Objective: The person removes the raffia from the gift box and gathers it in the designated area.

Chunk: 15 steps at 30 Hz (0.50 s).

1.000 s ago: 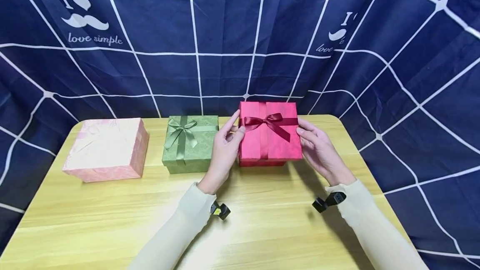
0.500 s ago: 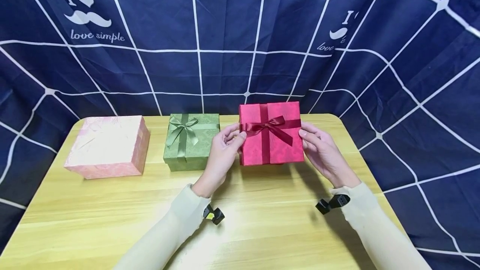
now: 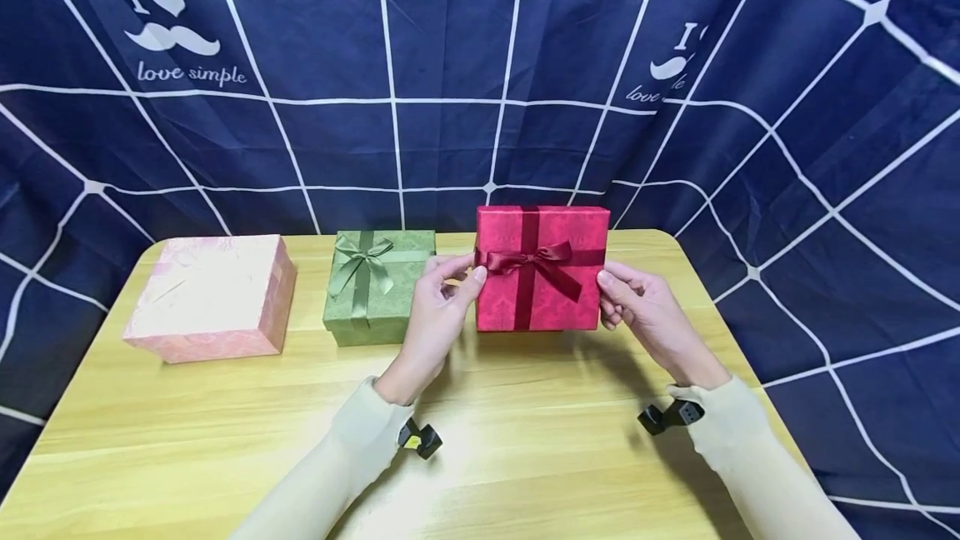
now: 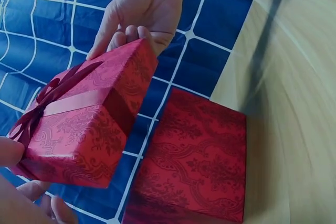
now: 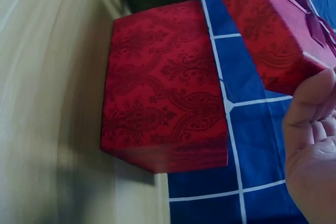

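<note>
A red patterned gift box lid point(image 3: 498, 298) with a dark red ribbon and bow is raised off its box and tilted so that its top faces the head camera. My left hand point(image 3: 435, 319) pinches its left side, thumb on the front. On the opposite side my right hand point(image 3: 652, 315) holds it between thumb and curled fingers. Both wrist views show the red box base point(image 4: 194, 156) standing on the table below, apart from the lid. From the head view the lid hides most of that base.
Left of the red box stands a green gift box point(image 3: 401, 294) with a green bow. A pale pink gift box point(image 3: 217, 294) sits at the far left of the wooden table point(image 3: 517, 440). Behind the table's back edge hangs a dark blue curtain point(image 3: 442, 144) with white lines.
The red lid has come up off its base and tipped toward the camera, its top face turning more upright. Both hands have kept their grip at its sides.
</note>
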### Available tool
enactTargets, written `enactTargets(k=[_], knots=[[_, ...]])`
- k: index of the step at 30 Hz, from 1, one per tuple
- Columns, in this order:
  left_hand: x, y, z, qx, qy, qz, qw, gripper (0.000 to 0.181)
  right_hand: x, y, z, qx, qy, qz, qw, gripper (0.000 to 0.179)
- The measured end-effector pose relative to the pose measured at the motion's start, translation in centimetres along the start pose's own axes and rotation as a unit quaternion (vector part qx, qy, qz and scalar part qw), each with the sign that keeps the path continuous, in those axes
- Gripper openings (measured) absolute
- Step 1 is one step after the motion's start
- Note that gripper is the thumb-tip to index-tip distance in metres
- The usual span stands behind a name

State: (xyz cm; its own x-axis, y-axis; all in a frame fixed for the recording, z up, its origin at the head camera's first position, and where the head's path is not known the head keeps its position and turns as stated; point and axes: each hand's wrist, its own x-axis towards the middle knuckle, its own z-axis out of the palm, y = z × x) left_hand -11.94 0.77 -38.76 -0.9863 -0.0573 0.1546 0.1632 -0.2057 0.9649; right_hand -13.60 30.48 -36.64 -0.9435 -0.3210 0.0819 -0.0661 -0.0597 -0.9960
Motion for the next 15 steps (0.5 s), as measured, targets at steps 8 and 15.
enactTargets(k=[8, 15], knots=[[-0.3, 0.0, -1.0, -0.074, -0.083, -0.045, 0.9928, 0.050, -0.2, -0.5, 0.5, -0.015, 0.002, -0.028, 0.9995, 0.019], [-0.4, 0.1, -1.7, -0.107, -0.123, -0.045, 0.9857, 0.046, -0.4, -0.8, 0.0, -0.015, -0.054, -0.032, 0.9979, 0.030]])
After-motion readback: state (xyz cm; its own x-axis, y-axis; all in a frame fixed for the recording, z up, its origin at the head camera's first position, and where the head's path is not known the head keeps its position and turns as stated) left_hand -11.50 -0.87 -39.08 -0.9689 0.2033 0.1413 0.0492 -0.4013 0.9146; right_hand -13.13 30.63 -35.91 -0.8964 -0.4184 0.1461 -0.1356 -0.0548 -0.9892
